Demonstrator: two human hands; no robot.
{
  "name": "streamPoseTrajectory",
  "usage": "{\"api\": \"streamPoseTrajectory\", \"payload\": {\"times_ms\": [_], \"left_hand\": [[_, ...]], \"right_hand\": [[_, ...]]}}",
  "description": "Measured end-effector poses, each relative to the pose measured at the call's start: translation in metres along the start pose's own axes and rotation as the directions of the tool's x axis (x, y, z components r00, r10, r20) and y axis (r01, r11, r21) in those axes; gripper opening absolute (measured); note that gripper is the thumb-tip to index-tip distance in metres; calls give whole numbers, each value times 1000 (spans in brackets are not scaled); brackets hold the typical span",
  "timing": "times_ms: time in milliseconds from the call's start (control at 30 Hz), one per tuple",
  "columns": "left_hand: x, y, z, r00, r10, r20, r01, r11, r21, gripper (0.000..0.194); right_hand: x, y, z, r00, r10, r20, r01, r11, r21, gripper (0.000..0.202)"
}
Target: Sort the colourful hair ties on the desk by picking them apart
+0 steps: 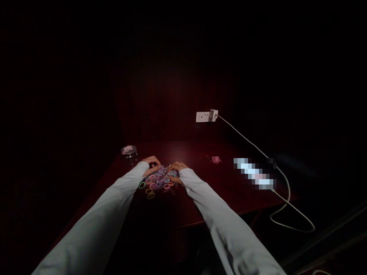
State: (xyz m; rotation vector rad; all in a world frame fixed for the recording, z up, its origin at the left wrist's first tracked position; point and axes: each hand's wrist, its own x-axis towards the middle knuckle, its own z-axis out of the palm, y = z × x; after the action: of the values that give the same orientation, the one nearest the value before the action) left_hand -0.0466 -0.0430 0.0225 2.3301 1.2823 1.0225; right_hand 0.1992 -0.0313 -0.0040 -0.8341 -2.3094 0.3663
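A loose heap of small coloured elastic hair ties (158, 182) lies on a dark red table, with pink, purple, green and yellow loops among them. At its upper left edge, my left hand (151, 164) has its fingers bent and the thumb tip close to the fingertips; whatever is between them is too small to make out. My right hand (177, 170) rests at the heap's right side, fingers curved over it and thumb apart from them. A green hair tie (142, 185) and a yellow hair tie (150, 195) lie at the heap's near left edge.
A clear round container (129, 151) with pinkish contents stands at the table's back left. A small pink pile (216, 160) lies right of my hands. Farther right is a bright pixelated object (254, 173), its white cable (243, 136) running to a charger (213, 115) in the wall socket.
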Motion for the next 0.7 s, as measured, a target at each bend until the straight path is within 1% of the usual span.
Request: {"api": "streamPoseTrajectory", "payload": {"times_ms": [100, 233, 300, 433, 500, 567, 700], "left_hand": [[1, 0, 0, 1000, 13, -15, -13, 1000, 5, 21], [1, 3, -1, 998, 57, -14, -57, 998, 37, 21], [1, 7, -2, 994, 109, 23, -110, 992, 66, 21], [0, 15, -5, 969, 204, 141, -221, 968, 119, 24], [-2, 17, -6, 959, 215, 186, -241, 962, 132, 24], [-3, 16, -7, 953, 219, 211, -251, 958, 140, 24], [-4, 15, -7, 954, 208, 215, -244, 957, 155, 23]], "right_hand": [[1, 1, -1, 1000, -4, 0, 4, 997, 76, 18], [2, 3, -3, 1000, -20, -22, 23, 993, 116, 14], [3, 5, -2, 1000, -22, -20, 24, 992, 122, 13], [7, 6, -1, 999, 43, 7, -43, 994, 105, 14], [7, 5, -1, 998, 58, 8, -58, 994, 95, 15], [6, 2, -3, 999, 45, 9, -46, 995, 87, 15], [0, -6, -7, 999, 35, 21, -36, 998, 50, 15]]}}
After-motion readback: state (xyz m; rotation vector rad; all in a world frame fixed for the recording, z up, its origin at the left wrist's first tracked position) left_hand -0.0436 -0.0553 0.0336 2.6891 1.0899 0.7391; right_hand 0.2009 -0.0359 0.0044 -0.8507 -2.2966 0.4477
